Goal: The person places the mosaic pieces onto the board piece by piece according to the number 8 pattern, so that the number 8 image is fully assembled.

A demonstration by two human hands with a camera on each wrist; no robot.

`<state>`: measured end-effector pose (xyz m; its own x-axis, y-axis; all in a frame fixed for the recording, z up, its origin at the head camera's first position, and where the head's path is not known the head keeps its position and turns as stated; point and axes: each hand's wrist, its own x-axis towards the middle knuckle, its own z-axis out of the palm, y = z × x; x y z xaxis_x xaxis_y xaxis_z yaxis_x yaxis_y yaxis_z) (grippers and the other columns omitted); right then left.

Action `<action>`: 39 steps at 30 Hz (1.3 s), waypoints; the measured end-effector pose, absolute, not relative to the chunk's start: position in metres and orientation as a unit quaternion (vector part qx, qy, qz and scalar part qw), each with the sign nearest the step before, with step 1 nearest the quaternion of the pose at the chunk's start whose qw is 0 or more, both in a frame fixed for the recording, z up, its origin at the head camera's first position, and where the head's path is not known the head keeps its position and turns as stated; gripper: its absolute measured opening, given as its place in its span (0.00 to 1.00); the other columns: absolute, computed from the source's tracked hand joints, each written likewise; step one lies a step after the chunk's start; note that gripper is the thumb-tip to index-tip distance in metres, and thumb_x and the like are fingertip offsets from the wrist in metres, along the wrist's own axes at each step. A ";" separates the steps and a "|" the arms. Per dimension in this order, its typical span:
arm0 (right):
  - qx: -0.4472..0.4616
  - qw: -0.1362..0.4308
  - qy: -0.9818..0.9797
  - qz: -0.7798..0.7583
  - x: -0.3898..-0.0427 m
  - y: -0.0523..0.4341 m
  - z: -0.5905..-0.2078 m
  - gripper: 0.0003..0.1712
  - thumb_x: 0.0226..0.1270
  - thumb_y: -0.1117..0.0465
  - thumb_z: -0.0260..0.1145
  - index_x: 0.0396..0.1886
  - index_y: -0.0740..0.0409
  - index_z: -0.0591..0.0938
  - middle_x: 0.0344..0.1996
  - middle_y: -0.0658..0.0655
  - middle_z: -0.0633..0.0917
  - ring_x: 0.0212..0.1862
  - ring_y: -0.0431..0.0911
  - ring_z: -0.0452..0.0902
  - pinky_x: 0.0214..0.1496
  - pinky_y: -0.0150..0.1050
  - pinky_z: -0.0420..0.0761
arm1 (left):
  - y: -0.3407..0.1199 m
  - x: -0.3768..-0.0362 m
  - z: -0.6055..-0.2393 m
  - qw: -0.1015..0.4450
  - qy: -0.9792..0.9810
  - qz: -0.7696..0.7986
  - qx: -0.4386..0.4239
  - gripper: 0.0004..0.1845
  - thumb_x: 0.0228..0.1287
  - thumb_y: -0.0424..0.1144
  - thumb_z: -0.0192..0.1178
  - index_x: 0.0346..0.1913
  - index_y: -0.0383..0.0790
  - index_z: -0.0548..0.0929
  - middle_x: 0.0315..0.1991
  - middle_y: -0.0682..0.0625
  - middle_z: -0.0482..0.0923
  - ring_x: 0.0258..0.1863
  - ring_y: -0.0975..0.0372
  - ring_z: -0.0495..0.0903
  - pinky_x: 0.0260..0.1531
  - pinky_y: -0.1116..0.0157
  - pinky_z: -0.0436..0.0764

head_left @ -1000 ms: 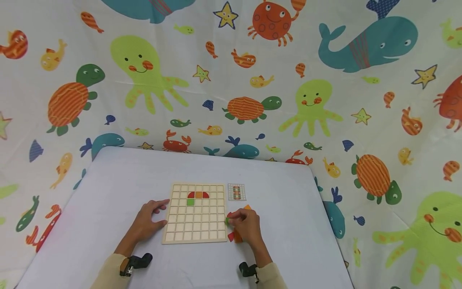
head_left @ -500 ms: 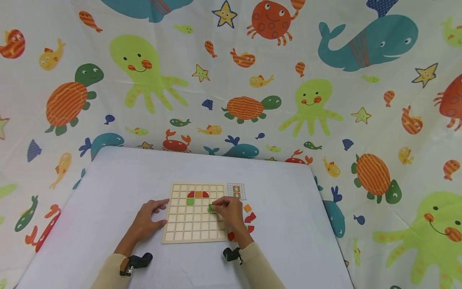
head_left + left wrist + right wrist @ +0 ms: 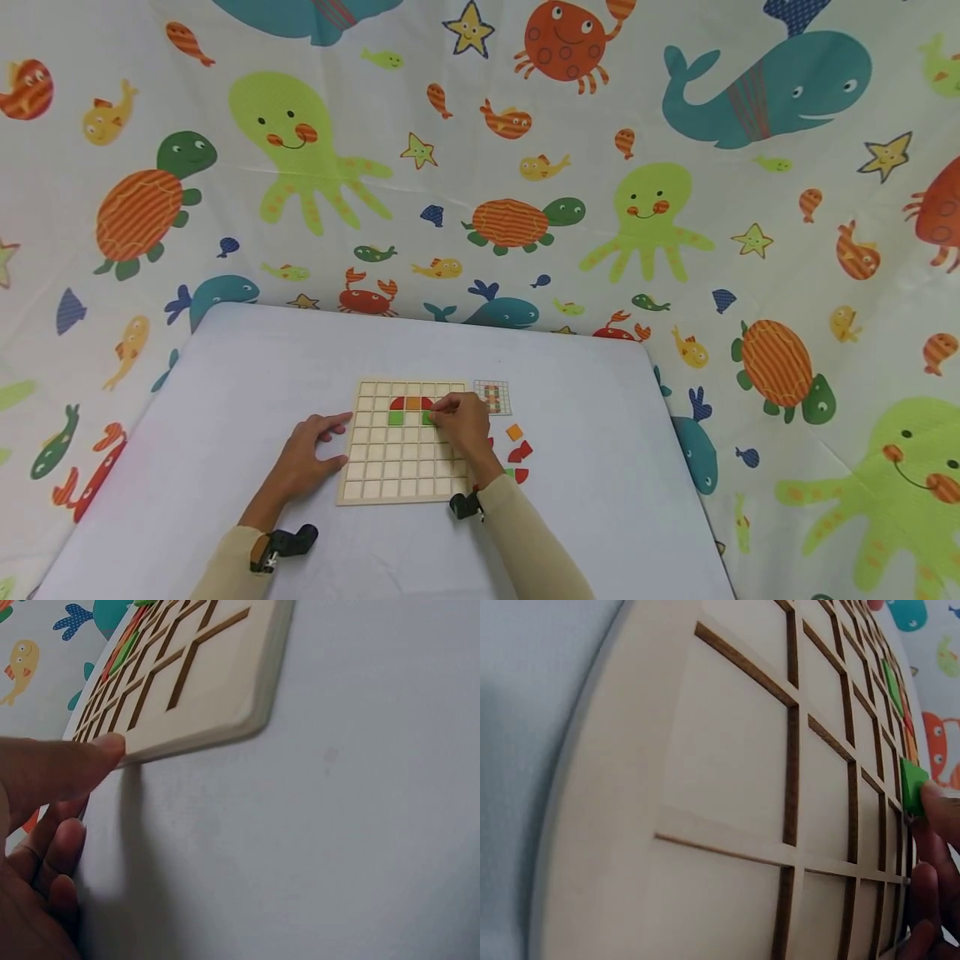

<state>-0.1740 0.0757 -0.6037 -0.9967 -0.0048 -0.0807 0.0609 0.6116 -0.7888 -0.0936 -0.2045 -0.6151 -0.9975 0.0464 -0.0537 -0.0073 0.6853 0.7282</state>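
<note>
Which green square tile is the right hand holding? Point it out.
The green tile under the right hand, being set just below the right red piece. The other green tile already sits alone, two cells left, on the board.

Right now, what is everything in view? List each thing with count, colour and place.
grid board: one, pale wood, table centre.
placed tiles: four, two red, one orange, one green, in the board's upper rows.
green tile: one, at the right fingertips over the board.
loose tiles: several, orange, red, green, right of the board.
pattern card: one, white, beyond the loose tiles.
table: one, pale blue-grey.
backdrop: one, white with sea animals.
left hand: touches the board's left edge.
right hand: pinches the green tile.
</note>
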 end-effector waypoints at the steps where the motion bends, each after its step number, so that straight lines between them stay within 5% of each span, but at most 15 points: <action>1: 0.013 0.037 0.899 -0.436 -0.174 0.075 -0.604 0.04 0.62 0.57 0.81 0.28 0.45 0.93 0.27 0.44 0.90 0.32 0.36 0.82 0.34 0.35 0.77 | -0.205 -0.094 -0.615 0.035 0.916 0.399 0.011 0.40 0.59 0.31 0.76 0.76 0.42 0.75 0.57 0.44 0.80 0.54 0.53 0.72 0.55 0.51 0.73; 15: -0.017 0.052 0.893 -0.448 -0.167 0.083 -0.601 0.03 0.65 0.59 0.79 0.37 0.48 0.93 0.29 0.45 0.89 0.32 0.35 0.79 0.35 0.34 0.76 | -0.203 -0.093 -0.616 0.035 0.915 0.402 0.013 0.39 0.59 0.30 0.75 0.75 0.42 0.76 0.56 0.45 0.80 0.54 0.53 0.72 0.56 0.49 0.73; 27: -0.002 0.053 0.874 -0.483 -0.147 0.138 -0.593 0.09 0.65 0.65 0.77 0.44 0.55 0.93 0.33 0.52 0.89 0.31 0.42 0.77 0.32 0.33 0.79 | -0.204 -0.094 -0.616 0.025 0.915 0.403 0.019 0.40 0.58 0.31 0.76 0.75 0.42 0.76 0.55 0.45 0.81 0.53 0.54 0.72 0.55 0.51 0.73; 39: 0.057 0.092 0.915 -0.390 -0.127 0.170 -0.588 0.13 0.62 0.64 0.80 0.45 0.46 0.93 0.40 0.52 0.84 0.40 0.47 0.74 0.38 0.36 0.78 | -0.206 -0.093 -0.616 0.028 0.914 0.404 0.018 0.39 0.58 0.29 0.76 0.75 0.41 0.76 0.55 0.44 0.80 0.54 0.53 0.72 0.56 0.49 0.73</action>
<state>-0.1270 0.1703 -0.5879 -0.9767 0.0332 -0.2120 0.1759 0.6896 -0.7025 -0.0927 -0.2064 -0.6158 -0.9978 0.0555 -0.0364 0.0105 0.6735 0.7391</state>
